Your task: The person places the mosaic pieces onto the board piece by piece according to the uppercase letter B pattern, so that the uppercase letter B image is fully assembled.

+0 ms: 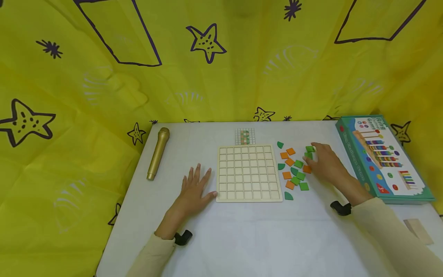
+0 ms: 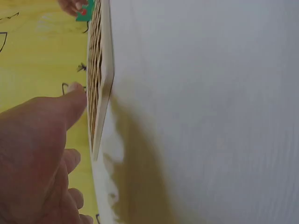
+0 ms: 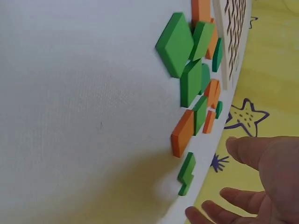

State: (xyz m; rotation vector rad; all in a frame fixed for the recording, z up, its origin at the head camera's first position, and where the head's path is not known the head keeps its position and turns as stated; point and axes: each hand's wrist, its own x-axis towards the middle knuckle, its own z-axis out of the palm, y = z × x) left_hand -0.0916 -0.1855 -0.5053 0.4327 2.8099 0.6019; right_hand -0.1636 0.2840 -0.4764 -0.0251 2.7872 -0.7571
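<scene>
A pale wooden grid board (image 1: 249,173) lies flat on the white table. Fingers spread, my left hand (image 1: 194,194) is at the board's near left corner, its thumb close to the edge; contact is unclear. To the right of the board are scattered orange square tiles (image 1: 287,175), green square tiles (image 1: 303,186) and dark green quarter-round tiles (image 1: 288,196). My right hand (image 1: 327,163) hovers beside two green squares (image 3: 188,169) at the far right of the tiles. In the right wrist view its thumb and fingers are apart, with nothing between them.
A small pattern card (image 1: 245,136) lies behind the board. To the left is a gold microphone (image 1: 159,154). A green game box (image 1: 384,157) stands at the right, beyond my right hand, with a wooden block (image 1: 418,231) nearer. Yellow cloth (image 1: 221,84) hangs behind the table.
</scene>
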